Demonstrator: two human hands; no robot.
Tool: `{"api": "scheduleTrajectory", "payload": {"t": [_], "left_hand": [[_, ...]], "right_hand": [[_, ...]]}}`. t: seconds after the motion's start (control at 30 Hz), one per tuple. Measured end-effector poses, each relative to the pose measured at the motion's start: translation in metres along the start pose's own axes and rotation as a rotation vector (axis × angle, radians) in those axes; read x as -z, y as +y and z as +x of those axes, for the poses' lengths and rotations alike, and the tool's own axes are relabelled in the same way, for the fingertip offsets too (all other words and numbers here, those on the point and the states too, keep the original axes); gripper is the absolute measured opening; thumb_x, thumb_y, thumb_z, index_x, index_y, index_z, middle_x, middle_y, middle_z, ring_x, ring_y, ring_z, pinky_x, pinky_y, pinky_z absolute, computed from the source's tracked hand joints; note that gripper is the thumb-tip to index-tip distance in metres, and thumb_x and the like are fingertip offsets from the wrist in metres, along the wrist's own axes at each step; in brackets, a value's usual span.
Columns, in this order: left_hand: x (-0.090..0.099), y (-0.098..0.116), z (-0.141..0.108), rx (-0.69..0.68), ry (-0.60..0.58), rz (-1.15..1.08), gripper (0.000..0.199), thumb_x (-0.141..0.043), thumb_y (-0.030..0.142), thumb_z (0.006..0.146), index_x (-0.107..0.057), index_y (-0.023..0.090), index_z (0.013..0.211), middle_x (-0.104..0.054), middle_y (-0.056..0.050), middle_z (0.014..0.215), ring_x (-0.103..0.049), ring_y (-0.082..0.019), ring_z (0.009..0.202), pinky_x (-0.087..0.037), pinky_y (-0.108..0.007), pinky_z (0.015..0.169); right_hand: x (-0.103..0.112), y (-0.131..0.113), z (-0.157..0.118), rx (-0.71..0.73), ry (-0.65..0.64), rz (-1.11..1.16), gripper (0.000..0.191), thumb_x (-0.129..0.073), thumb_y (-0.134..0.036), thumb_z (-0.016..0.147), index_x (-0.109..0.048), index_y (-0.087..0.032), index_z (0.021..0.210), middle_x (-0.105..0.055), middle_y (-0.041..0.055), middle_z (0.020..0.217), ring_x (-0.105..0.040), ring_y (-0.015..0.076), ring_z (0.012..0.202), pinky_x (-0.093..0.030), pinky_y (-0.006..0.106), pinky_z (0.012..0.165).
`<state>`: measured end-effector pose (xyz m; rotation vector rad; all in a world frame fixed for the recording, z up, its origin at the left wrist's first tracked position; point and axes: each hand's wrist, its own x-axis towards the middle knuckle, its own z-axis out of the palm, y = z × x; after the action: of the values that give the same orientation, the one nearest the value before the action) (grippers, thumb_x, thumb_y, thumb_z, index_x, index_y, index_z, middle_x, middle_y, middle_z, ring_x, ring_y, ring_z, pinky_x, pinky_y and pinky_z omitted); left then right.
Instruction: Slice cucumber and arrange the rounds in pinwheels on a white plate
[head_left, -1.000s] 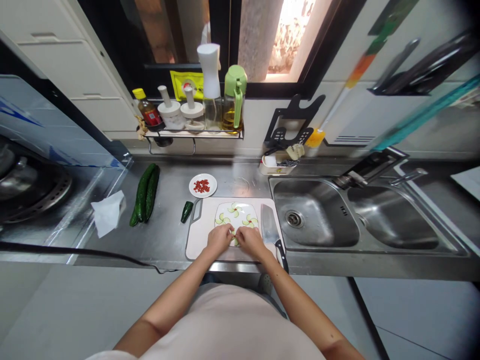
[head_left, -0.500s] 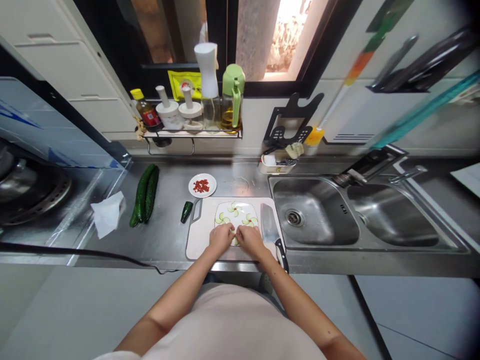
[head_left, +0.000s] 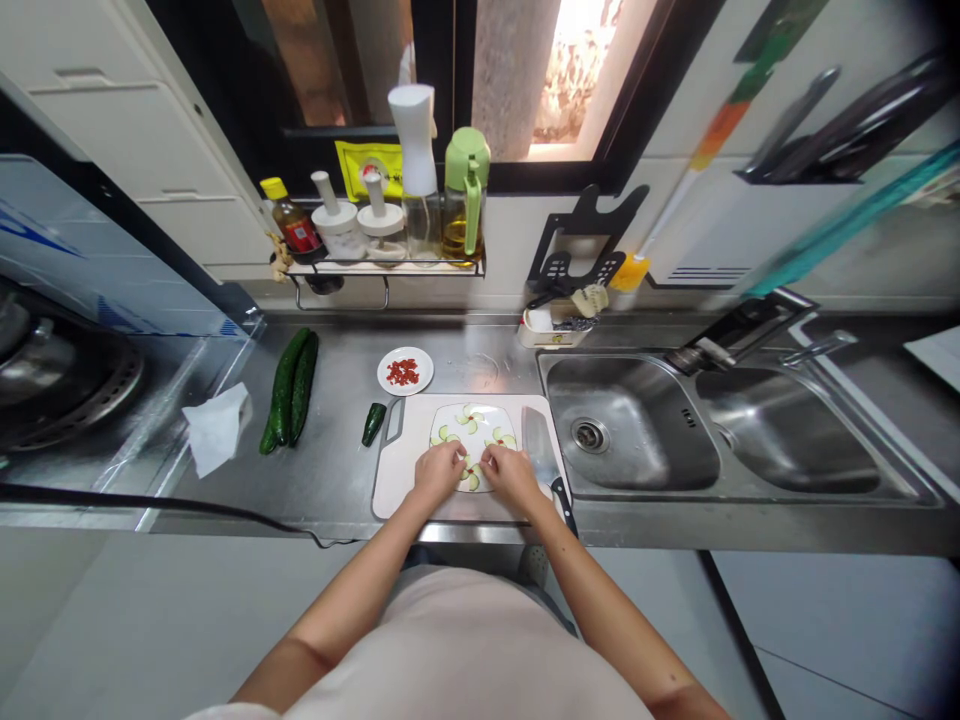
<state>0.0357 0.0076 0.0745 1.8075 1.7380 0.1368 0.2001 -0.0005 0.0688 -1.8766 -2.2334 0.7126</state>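
Observation:
A white squarish plate rests on a pale cutting board, with cucumber slices set out on it in pinwheel shapes with red centres. My left hand is over the plate's left front side, fingertips drawn together. Opposite it, my right hand has its fingers curled in a pinch at the plate's right side. Between them lies the front pinwheel. Whether either pinch holds a small piece is too fine to tell. A kitchen knife lies along the board's right side.
Behind the board stands a small white dish of chopped red bits. A cucumber end lies left of the board, whole cucumbers further left near a white tissue. The sink is on the right.
My hands have moved apart from near the front pinwheel, the left going left and the right going right. The front pinwheel now shows between them. Other things look unmoved.

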Motion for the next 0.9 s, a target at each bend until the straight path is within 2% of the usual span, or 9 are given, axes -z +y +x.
{"api": "scheduleTrajectory", "payload": {"t": [0.23,0.57,0.9], "left_hand": [[-0.011,0.001,0.001,-0.01,-0.014,0.024,0.018,-0.057,0.024,0.08,-0.063,0.026,0.097,-0.067,0.0,0.089,-0.059,-0.017,0.091,-0.039,-0.025,0.073],[-0.016,-0.002,-0.001,-0.037,0.025,0.068,0.015,-0.054,0.023,0.081,-0.062,0.027,0.094,-0.067,0.0,0.091,-0.06,-0.017,0.09,-0.039,-0.026,0.072],[0.0,0.004,-0.002,-0.005,0.043,-0.061,0.016,-0.054,0.032,0.082,-0.063,0.027,0.093,-0.069,0.002,0.084,-0.061,-0.016,0.084,-0.039,-0.024,0.069]], "right_hand": [[-0.01,-0.011,0.003,0.003,-0.057,-0.048,0.013,-0.05,-0.026,0.087,-0.06,-0.02,0.083,-0.068,0.0025,0.085,-0.057,0.0154,0.082,-0.023,0.026,0.071],[-0.011,-0.015,0.004,0.009,-0.098,-0.088,0.013,-0.048,-0.024,0.087,-0.059,-0.019,0.081,-0.067,0.0036,0.084,-0.057,0.0157,0.082,-0.023,0.028,0.073],[0.006,0.001,0.002,-0.014,0.075,0.135,0.018,-0.046,-0.029,0.085,-0.061,-0.02,0.081,-0.061,-0.0007,0.066,-0.052,0.0126,0.064,-0.027,0.023,0.063]]}}
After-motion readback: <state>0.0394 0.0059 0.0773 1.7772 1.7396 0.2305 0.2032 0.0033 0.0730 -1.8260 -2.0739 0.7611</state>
